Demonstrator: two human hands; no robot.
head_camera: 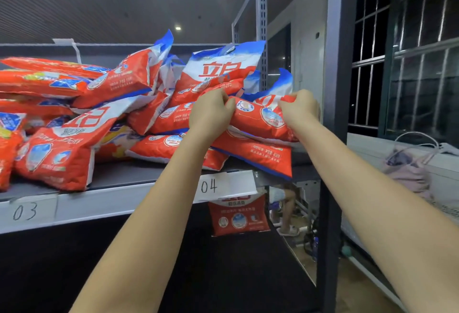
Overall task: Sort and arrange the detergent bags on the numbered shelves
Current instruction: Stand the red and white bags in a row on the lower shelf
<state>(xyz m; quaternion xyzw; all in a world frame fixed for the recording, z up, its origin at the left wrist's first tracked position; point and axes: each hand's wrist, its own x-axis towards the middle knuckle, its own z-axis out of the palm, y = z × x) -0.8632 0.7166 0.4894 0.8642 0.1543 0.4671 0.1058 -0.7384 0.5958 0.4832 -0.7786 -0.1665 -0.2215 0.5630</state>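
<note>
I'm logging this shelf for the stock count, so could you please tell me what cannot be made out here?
- Head view: the held detergent bag has both ends covered by the left hand and right hand.
- The bag on the lower shelf has its top hidden behind the 04 label.
- The leftmost bags are cut off by the frame edge.
- Small print on all bags is blurred.

Both hands (pixel 211 111) on detergent bag (pixel 258 120)

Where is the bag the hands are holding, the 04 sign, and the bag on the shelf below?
held bag (pixel 260 120), head view, red middle of its front.
04 label (pixel 209 186), head view, on the handwritten digits.
lower bag (pixel 238 216), head view, centre of its red front.
</note>
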